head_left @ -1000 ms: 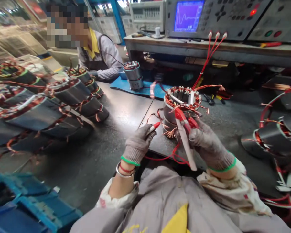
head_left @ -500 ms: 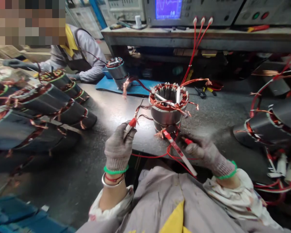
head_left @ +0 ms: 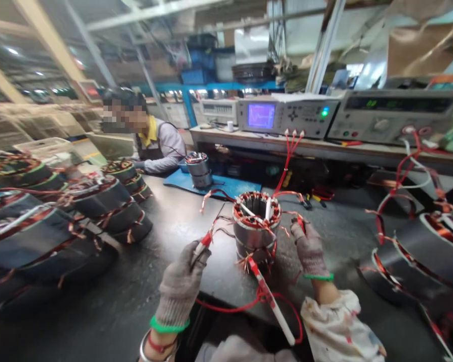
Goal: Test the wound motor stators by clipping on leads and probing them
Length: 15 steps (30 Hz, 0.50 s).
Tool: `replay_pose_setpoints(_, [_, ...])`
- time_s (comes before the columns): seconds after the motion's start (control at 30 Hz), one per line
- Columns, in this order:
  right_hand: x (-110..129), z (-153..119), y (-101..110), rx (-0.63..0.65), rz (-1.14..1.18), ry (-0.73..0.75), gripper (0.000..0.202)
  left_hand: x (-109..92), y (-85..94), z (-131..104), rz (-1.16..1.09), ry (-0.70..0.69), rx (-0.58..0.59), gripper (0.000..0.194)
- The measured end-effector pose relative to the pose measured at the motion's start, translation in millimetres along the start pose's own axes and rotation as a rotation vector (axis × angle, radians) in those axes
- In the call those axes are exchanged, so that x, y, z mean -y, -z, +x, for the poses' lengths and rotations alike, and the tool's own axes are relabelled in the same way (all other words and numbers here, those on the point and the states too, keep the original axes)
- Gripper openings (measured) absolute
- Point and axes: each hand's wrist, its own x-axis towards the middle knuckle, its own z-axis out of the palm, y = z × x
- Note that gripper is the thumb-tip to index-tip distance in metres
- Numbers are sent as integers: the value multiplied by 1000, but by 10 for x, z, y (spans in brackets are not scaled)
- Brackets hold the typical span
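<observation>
- The motor stator (head_left: 255, 226) stands upright near the front edge of the table (head_left: 143, 281), its long axis vertical, open end up.
- The left hand (head_left: 181, 286) is clenched on a red clip (head_left: 205, 242).
- The right hand (head_left: 308, 246) pinches a red clip (head_left: 299, 222) beside the stator's rim.
- Risk: the red wires (head_left: 249, 304) trailing over the table's edge could snag and tip the stator or pull a clip loose.
</observation>
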Motion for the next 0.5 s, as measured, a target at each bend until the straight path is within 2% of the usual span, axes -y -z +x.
replay_pose_setpoints(0.2, [-56,41,-25,8,38,-11,55,-8,-53,52,-101,-11,-2,41])
replay_pose_setpoints(0.5, [-56,52,-43,-12,43,-39,56,-52,2,62,-66,-26,25,33])
